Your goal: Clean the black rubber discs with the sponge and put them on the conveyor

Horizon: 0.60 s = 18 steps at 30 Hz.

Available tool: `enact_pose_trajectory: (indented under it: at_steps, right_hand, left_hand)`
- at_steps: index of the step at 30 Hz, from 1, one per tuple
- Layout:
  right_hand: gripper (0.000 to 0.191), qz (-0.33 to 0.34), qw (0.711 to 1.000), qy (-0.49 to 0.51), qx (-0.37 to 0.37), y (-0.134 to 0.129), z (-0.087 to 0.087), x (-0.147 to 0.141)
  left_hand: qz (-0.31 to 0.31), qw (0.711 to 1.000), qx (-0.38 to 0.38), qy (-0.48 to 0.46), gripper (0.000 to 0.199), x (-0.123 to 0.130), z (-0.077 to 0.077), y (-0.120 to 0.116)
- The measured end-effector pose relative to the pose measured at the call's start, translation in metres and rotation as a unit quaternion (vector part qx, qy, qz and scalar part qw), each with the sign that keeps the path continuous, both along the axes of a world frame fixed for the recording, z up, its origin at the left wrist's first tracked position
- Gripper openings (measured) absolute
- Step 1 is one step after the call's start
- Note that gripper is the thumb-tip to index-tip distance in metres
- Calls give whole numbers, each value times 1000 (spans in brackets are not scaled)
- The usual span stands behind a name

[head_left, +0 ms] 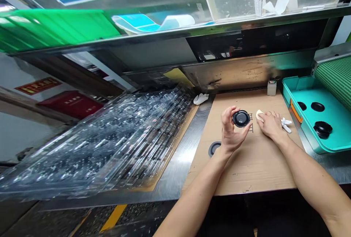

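Note:
My left hand is closed round the edge of a black round disc-shaped part with a raised rim, held up above the cardboard sheet with its face towards me. To the right of it, my right hand pinches a small cream-coloured pad, whose exact kind I cannot make out. A second dark round part lies on the cardboard, partly hidden behind my left wrist. Crumpled white scraps lie just beyond my right wrist.
A teal bin with several black round parts stands at right beside a green conveyor belt. A small bottle is at the cardboard's back edge. Stacked clear plastic trays fill the left, near a white crumpled tissue. A metal shelf crosses above.

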State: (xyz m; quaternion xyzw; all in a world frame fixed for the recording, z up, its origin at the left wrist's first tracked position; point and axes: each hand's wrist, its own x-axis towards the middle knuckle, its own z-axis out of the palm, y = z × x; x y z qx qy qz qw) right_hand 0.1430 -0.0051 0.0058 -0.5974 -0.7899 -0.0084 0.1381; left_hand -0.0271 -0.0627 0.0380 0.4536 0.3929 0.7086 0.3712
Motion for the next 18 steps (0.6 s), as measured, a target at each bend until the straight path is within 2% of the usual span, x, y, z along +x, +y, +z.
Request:
enact_pose_trajectory:
  at_steps: [4, 9, 11, 13, 14, 15, 18]
  right_hand:
    - [33, 4, 1000, -1, -9, -1, 2, 0]
    - [34, -1, 1000, 0, -16, -2, 3, -1]
    - [33, -2, 1000, 0, -16, -2, 4, -1]
    - [32, -1, 1000, -1, -16, -2, 4, -1]
    - [32, -1, 1000, -2, -16, -3, 4, -1]
    - [32, -2, 1000, -4, -15, -3, 4, -1]
    - [30, -9, 1000, -6, -15, -4, 4, -1]
  left_hand:
    - [44, 998, -35, -17, 81, 4, 3, -2]
    - [29, 999, -28, -7, 83, 5, 0, -3]
    - [25, 998, -38, 33, 68, -3, -4, 9]
    - [33, 989, -76, 119, 33, -17, -9, 32]
    - [44, 978, -104, 176, 17, -25, -12, 47]
    - [62, 959, -137, 238, 14, -35, -14, 63]
    - [120, 885, -221, 393, 19, -61, -22, 104]
